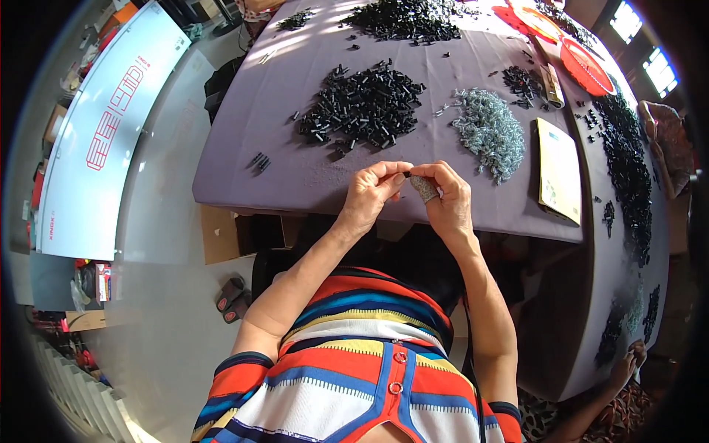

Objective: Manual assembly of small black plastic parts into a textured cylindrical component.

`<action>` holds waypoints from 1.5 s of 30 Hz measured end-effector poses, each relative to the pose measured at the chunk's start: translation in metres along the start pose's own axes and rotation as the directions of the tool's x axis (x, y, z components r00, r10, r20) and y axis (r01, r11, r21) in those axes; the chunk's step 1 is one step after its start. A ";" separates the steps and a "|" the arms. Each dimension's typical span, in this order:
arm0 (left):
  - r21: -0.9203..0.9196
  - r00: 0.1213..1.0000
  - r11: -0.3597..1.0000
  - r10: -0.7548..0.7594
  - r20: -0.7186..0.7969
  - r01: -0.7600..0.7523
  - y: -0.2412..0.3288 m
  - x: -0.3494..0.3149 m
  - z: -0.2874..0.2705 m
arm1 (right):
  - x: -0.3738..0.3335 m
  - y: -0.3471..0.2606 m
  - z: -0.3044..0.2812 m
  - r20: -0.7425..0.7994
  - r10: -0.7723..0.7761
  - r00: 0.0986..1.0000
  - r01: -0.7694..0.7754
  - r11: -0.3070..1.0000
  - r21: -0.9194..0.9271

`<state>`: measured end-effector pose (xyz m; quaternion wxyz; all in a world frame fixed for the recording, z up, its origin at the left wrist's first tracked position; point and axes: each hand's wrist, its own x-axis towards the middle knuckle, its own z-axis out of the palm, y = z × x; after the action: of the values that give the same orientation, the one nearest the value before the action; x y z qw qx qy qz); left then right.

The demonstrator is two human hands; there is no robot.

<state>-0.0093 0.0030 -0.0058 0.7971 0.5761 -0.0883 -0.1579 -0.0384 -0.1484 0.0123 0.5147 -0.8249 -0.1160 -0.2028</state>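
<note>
Black and tiny, a small part (405,174) pinched between thumb and forefinger of the left hand (371,193), meeting the right hand (443,196) at the near edge of the purple-covered table (295,125). Right fingers closed too, one wrapped in a grey fingertip guard (425,188), touching the same part. Just beyond the grip, a heap of black parts (362,107); beyond and to the right, a pile of silvery screws (489,129). Farther right, a flat yellow-green booklet (559,170). Farthest off, red trays (583,66).
</note>
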 end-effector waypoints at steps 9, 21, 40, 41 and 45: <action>0.023 0.998 0.998 0.053 0.025 -0.053 -0.002 -0.004 -0.011 | -0.002 0.003 0.001 0.137 0.136 0.981 -0.168 0.950 0.265; -0.398 0.991 0.908 -0.127 0.043 0.134 -0.006 -0.016 -0.005 | -0.002 -0.001 0.006 0.315 0.277 0.908 -0.411 0.739 0.534; -0.722 0.961 0.636 -0.208 0.180 0.273 -0.004 -0.018 -0.038 | 0.046 0.021 -0.031 0.065 0.259 0.964 -0.241 0.948 -0.209; -0.727 0.961 0.630 -0.208 0.180 0.273 -0.004 -0.018 -0.038 | 0.046 0.020 -0.027 0.080 0.261 0.962 -0.240 0.948 -0.212; -0.742 0.962 0.613 -0.207 0.180 0.271 -0.008 -0.017 -0.040 | 0.048 0.014 0.000 0.153 0.196 0.968 -0.160 0.962 -0.223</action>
<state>-0.0134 0.0418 -0.0254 0.9323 0.1884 0.0334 -0.3069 0.0097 -0.1555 0.0231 0.4292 -0.8961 -0.0636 -0.0938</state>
